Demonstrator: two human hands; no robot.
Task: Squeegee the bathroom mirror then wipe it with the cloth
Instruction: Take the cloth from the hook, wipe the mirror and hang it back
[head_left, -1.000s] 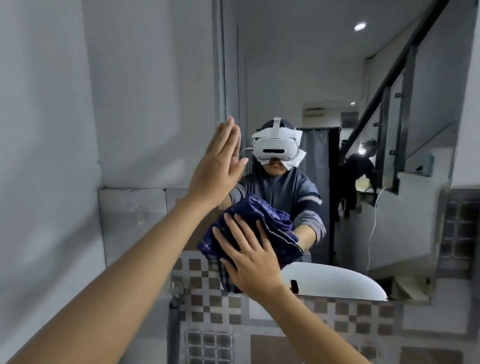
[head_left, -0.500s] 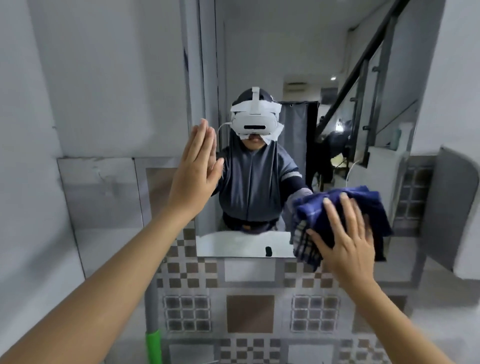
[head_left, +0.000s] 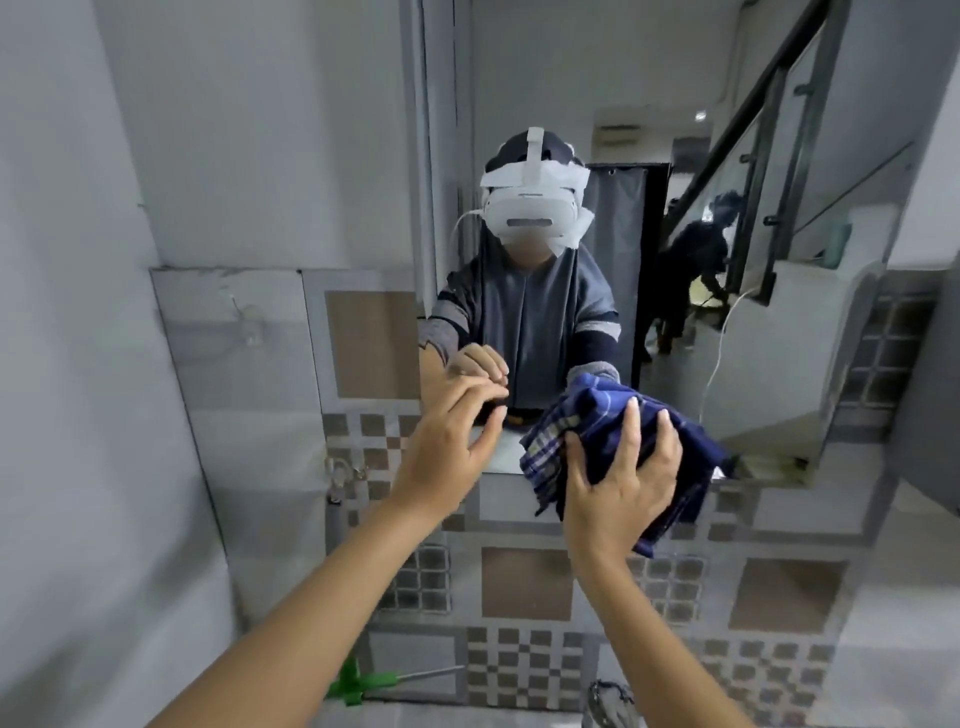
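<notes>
The bathroom mirror (head_left: 779, 291) fills the upper right of the wall and reflects a person with a headset. My right hand (head_left: 621, 483) presses a crumpled dark blue checked cloth (head_left: 597, 415) against the mirror's bottom edge, part of it overhanging the tiles below. My left hand (head_left: 449, 441) hovers at the mirror's lower left corner, fingers loosely curled and apart, holding nothing. A green-handled tool (head_left: 363, 683), possibly the squeegee, lies low by the wall; its head is hidden behind my left forearm.
Patterned brown and grey tiles (head_left: 524, 582) cover the wall below the mirror. A metal tap fitting (head_left: 340, 475) sticks out at the left. A plain grey wall (head_left: 78, 364) closes in on the left. Something metallic (head_left: 610, 704) shows at the bottom edge.
My left hand dropped from flat on the upper mirror to its lower left corner. My right hand swept the cloth right, then back toward the middle bottom edge. The camera tilted down.
</notes>
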